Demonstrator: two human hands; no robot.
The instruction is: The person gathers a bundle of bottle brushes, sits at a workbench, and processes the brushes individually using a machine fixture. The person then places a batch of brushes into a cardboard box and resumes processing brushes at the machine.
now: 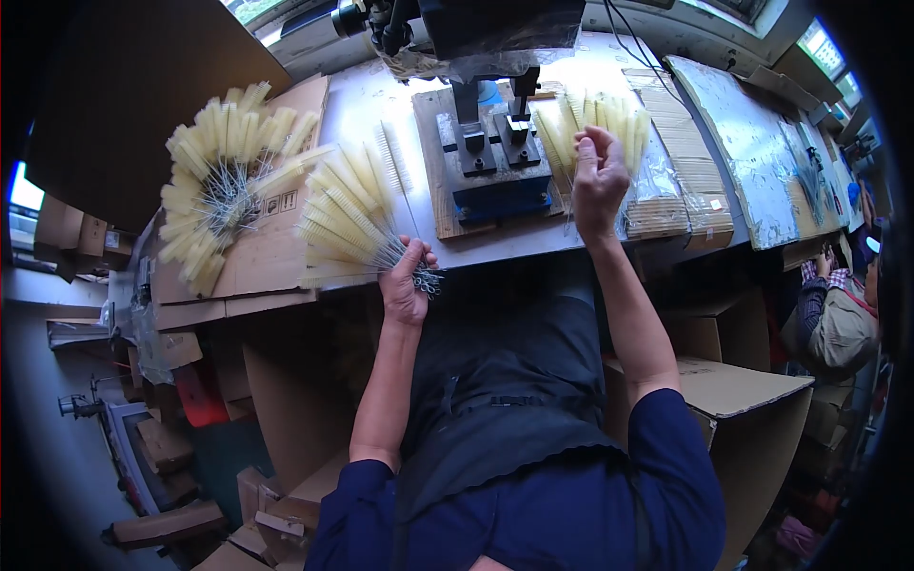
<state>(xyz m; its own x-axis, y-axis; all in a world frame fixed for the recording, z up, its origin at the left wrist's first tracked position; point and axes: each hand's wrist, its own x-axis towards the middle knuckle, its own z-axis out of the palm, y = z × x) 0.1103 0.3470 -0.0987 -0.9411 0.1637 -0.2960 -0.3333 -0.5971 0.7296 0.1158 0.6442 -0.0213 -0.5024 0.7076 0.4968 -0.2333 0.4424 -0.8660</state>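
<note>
My left hand (407, 284) is closed around the twisted wire handles of a bunch of bottle brushes (347, 209). Their pale yellow bristle heads fan out up and to the left over the table edge. A single brush (392, 157) with sparser-looking bristles lies apart, just above this fan. My right hand (601, 181) is raised right of the black press tool (486, 152), its fingers curled together. Behind it lies another group of pale brushes (628, 128), partly covered by the hand. Whether a brush is between those fingers I cannot make out.
A large heap of brushes (205, 133) lies on cardboard (281, 214) at the left. Flattened cardboard (700, 181) and a worn white board (733, 143) are at the right. An open carton (752, 390) stands by my right elbow. Another person (838, 314) sits far right.
</note>
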